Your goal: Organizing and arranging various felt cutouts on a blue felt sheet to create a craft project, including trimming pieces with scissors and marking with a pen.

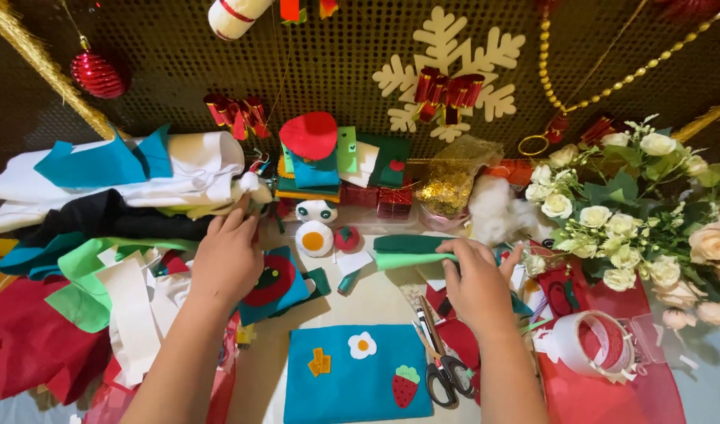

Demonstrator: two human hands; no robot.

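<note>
At twelve o'clock the perforated backboard (179, 71) closes off the far edge of your bench, hung with a white snowflake (451, 63), a red bauble (98, 74) and a gold bead string (611, 82). From nine to seven o'clock a heap of felt sheets (77, 235), white, black, teal, green and red, fills your left side right to the edge. At three o'clock a bunch of cream roses (643, 204) crowds the right edge.

At six o'clock the teal felt panel (356, 377) lies flat before you, bearing a small fried-egg shape, an orange piece and a strawberry. Scissors (442, 369) lie just beside its right edge, and a roll of clear tape (592, 341) sits at four o'clock on red felt.

Your left hand (228, 259) reaches toward eleven o'clock, fingers spread loosely, tips touching the white felt at the heap's edge; you grip nothing that can be seen. Your right hand (478, 283) at two o'clock is curled, pinching the folded green felt piece (411, 250).

Between your forearms the bare tabletop (368, 302) gives the only open room, a narrow lane running from the panel up to the small felt egg (314, 239) near centre.
</note>
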